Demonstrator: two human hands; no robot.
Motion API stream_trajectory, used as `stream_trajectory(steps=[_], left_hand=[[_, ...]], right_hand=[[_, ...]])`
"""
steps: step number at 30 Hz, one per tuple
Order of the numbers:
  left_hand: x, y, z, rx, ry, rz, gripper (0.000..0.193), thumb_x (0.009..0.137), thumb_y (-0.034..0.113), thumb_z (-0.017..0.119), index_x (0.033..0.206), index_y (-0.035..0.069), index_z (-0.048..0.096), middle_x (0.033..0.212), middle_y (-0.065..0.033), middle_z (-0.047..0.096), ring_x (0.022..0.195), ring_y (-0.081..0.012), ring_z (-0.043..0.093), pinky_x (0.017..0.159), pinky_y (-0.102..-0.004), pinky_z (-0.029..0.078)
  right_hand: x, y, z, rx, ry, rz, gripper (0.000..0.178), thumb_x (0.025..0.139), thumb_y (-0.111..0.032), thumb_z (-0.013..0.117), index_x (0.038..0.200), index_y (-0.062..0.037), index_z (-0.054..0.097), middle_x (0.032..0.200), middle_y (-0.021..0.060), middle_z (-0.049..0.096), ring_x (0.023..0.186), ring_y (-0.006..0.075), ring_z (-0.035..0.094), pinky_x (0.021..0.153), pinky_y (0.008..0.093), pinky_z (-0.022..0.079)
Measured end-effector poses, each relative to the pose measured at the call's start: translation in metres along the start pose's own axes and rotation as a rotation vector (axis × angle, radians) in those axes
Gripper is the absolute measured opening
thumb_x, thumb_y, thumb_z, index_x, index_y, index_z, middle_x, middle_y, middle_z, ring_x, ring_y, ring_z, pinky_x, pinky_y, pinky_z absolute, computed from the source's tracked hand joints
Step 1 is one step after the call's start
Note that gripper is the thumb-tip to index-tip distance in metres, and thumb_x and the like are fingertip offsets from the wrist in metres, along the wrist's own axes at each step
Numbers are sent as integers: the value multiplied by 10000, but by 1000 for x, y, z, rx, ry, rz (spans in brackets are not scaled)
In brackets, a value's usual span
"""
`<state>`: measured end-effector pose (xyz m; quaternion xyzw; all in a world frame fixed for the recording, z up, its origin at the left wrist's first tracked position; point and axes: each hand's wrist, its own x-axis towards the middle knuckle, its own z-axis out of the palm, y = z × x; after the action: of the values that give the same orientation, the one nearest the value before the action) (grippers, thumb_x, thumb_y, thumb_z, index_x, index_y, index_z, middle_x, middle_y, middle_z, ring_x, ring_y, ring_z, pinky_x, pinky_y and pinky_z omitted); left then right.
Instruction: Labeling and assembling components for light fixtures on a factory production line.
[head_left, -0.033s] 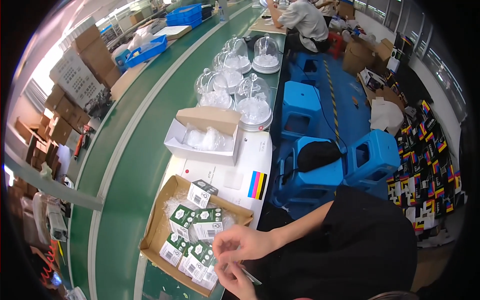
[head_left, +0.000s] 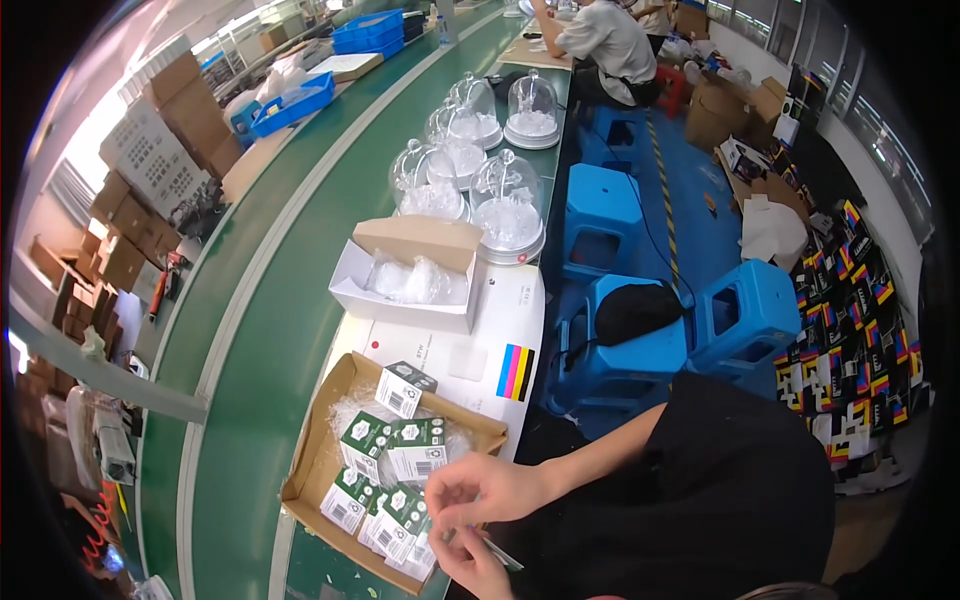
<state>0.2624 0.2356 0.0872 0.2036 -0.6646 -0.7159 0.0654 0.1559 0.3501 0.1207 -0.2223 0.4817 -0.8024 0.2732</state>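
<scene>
Both hands work close together at the near edge of the desk (head_left: 470, 365), just right of the open cardboard tray (head_left: 310, 470) of small green-and-white boxes (head_left: 385, 450). The left hand (head_left: 480, 490) is curled, fingertips pinched on something too small to make out. The right hand (head_left: 475, 560) below it grasps a thin flat strip (head_left: 497, 553), which sticks out to the right.

To do this well, I would keep both hands low over the tray's near right corner and pinch lightly, since the boxes are thin card and would dent.

The tray is rough brown cardboard lined with crinkly clear film. Farther along sit a white box (head_left: 400, 300) holding plastic wrap and a group of glossy clear domes (head_left: 505, 205) on round white bases. Smooth blue plastic stools (head_left: 610, 215) stand to the right.
</scene>
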Motion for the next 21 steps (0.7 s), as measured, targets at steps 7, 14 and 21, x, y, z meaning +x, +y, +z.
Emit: stream_trajectory(steps=[7, 14, 21], left_hand=[[-10, -4, -3, 163, -87, 161, 182, 979, 63, 490, 934, -27, 642, 763, -43, 584, 662, -99, 518, 596, -235, 414], [-9, -22, -16, 2, -60, 121, 260, 1011, 182, 514, 946, -32, 647, 764, -16, 592, 626, -67, 492, 541, -204, 368], [-4, -16, -28, 22, -114, 37, 302, 1011, 235, 532, 1052, -43, 642, 774, 26, 579, 618, -24, 460, 522, -160, 320]], right_hand=[[4, 11, 0, -21, -13, -31, 139, 944, -145, 629, 942, -28, 553, 869, 0, 612, 776, 26, 550, 667, 187, 462], [3, 18, -6, -299, -146, 9, 144, 915, -148, 630, 922, -4, 622, 829, 23, 626, 718, 70, 578, 632, 224, 468], [0, 27, -14, -315, -283, 38, 162, 920, -142, 621, 940, 17, 645, 868, 98, 622, 802, 196, 620, 680, 291, 486]])
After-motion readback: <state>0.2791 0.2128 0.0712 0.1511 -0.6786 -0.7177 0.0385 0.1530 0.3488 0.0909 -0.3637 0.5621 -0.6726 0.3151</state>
